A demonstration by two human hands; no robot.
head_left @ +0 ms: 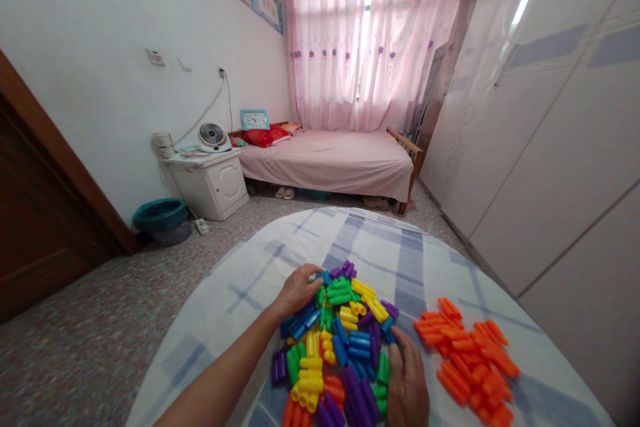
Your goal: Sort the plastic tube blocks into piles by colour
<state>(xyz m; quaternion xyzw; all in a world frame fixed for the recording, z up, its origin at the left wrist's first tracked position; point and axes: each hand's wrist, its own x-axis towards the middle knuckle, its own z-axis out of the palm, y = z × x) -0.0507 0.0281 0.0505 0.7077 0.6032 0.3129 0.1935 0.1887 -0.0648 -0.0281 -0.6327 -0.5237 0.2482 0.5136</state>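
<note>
A mixed pile of tube-shaped plastic building pieces lies on the round table, in blue, green, yellow, purple and orange. At the pile's far left edge, my left hand [301, 290] has thumb and forefinger closed around a small blue building piece [326, 277]. Purple pieces [344, 270] and green pieces [340, 292] lie just beside those fingertips. Along the right side of the pile rests my right hand [408, 377], fingers extended and holding nothing visible. Its fingertips are close to a blue piece [387, 329] and green pieces [383, 368]. Yellow pieces [309, 380] are nearer the front.
To the right of my right hand sits a separate heap of orange pieces [470, 357]. A checked cloth [250, 293] covers the table. Beyond stand a bed [330, 153], a white cabinet [215, 180] with a fan [213, 135], and a bin [163, 217]. A wardrobe [550, 147] lines the right.
</note>
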